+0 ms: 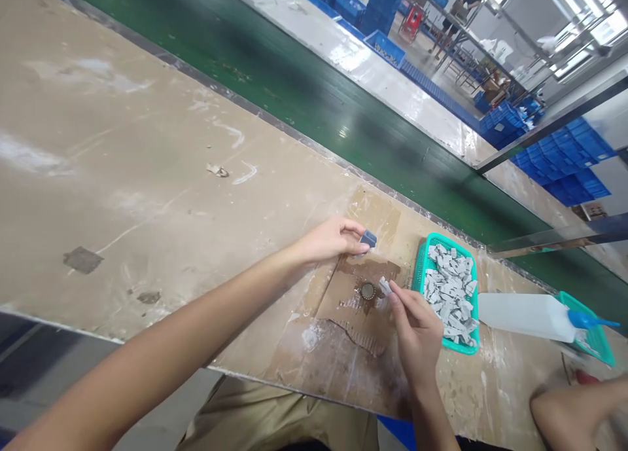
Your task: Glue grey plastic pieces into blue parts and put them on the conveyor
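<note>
My left hand (330,239) reaches over a stained piece of cardboard (343,326) and pinches a small dark blue-grey block (368,239) between thumb and fingers. My right hand (416,330) is closed on a small grey piece (384,285), holding its tip just right of a small round bottle cap (367,290) that lies on the cardboard. A teal basket (420,262) with several small grey pieces sits just right of my right hand.
A white squeeze bottle (524,316) with a blue nozzle lies on its side across a second teal basket (596,340). Another person's arm (574,408) rests at the lower right. A green conveyor belt (314,104) runs behind the worn table (122,176). Blue crates (564,156) stand beyond.
</note>
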`<state>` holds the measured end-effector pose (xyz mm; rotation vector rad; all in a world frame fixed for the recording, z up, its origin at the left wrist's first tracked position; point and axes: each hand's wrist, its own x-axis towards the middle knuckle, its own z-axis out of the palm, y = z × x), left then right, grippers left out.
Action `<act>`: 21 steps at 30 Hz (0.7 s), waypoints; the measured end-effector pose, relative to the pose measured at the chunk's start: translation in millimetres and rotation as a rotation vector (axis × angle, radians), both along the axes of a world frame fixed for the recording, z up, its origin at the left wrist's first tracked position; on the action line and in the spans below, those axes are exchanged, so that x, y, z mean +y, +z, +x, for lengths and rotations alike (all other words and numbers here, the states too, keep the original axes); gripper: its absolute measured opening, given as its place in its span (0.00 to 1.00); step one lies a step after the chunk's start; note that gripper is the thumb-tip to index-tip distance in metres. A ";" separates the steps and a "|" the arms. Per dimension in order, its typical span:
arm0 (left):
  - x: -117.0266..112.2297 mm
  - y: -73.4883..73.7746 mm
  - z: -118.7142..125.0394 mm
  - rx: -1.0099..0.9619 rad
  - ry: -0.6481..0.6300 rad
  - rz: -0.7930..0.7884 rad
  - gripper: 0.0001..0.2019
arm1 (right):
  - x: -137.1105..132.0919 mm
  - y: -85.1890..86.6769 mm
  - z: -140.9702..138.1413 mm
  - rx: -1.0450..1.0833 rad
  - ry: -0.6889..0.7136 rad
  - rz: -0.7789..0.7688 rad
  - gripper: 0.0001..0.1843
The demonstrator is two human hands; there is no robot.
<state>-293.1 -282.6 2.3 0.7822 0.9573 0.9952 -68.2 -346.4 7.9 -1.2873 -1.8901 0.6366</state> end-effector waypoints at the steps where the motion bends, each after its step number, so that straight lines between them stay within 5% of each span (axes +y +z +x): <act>1: -0.3 -0.9 1.3 0.012 -0.012 0.003 0.08 | 4.0 5.6 1.6 0.028 -0.003 -0.031 0.11; 6: -6.4 -9.2 14.1 0.049 -0.099 0.067 0.09 | 22.2 22.1 6.3 0.147 0.004 -0.036 0.10; 21: -26.3 -8.8 39.2 0.018 -0.167 0.142 0.10 | 17.7 21.8 6.5 0.118 0.120 0.106 0.15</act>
